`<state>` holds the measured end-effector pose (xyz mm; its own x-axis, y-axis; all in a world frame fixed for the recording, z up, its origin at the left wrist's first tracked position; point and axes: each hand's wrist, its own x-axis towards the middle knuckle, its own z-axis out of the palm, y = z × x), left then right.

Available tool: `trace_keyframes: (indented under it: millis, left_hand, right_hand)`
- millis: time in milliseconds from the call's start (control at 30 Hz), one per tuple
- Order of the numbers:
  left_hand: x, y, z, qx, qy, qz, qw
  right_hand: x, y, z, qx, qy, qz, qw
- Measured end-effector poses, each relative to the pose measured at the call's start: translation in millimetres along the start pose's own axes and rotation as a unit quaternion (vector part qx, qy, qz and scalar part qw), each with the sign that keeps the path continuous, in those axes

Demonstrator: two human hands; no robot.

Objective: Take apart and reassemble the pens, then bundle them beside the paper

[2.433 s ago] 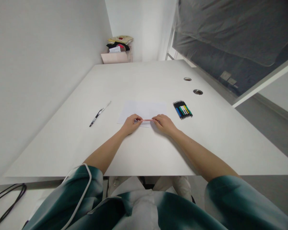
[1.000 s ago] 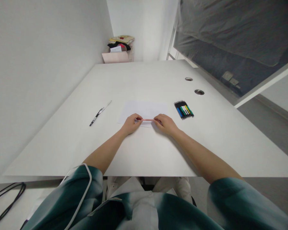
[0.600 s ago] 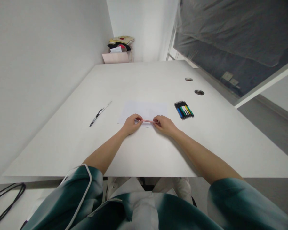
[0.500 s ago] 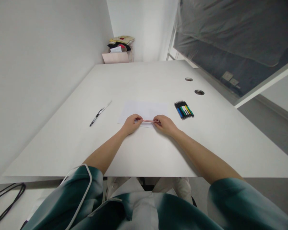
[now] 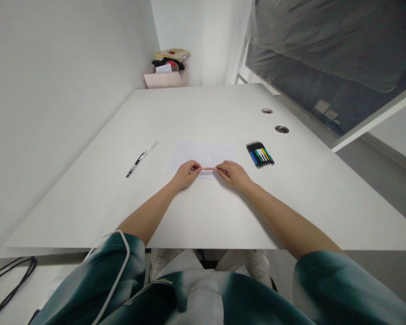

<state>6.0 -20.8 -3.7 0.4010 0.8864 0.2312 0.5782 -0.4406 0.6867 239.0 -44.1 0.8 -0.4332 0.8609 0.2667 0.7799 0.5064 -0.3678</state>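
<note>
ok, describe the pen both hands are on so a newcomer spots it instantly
On the white desk lies a sheet of paper. At its near edge, the left hand and right hand pinch opposite ends of a thin pink pen. It is the only pink one and the only one held.

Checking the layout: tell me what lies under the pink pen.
Under the pink pen, held by the left hand and right hand, lies a sheet of paper on the table. The hands hide its near edge.

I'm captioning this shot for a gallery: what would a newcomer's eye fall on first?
Both hands, left hand and right hand, pinch a thin pink pen between them over a white sheet mid-desk. Right of it lies a row of coloured pens; left, a single black pen.
</note>
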Motion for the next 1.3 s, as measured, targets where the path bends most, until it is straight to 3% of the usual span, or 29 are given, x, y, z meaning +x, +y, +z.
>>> trace_keyframes:
  millis: [800, 1000, 1133, 1300]
  left_hand:
    - [-2.1, 5.0, -4.2, 0.008, 0.0, -0.006, 1.0]
    - [-1.2, 0.1, -2.4, 0.014, 0.065, 0.009, 0.998]
    - [0.2, -3.9, -3.6, 0.024, 0.086, 0.028, 0.996]
    - [-2.6, 1.9, -0.7, 0.074, 0.043, 0.105, 0.991]
  right_hand:
    - [0.5, 5.7, 5.8, 0.026, 0.02, -0.015, 0.999]
    - [-0.4, 4.0, -0.8, 0.098, 0.047, 0.047, 0.993]
    - [-1.5, 5.7, -5.2, 0.29, 0.074, 0.119, 0.947]
    - [1.9, 3.7, -9.0, 0.541, 0.145, 0.173, 0.81]
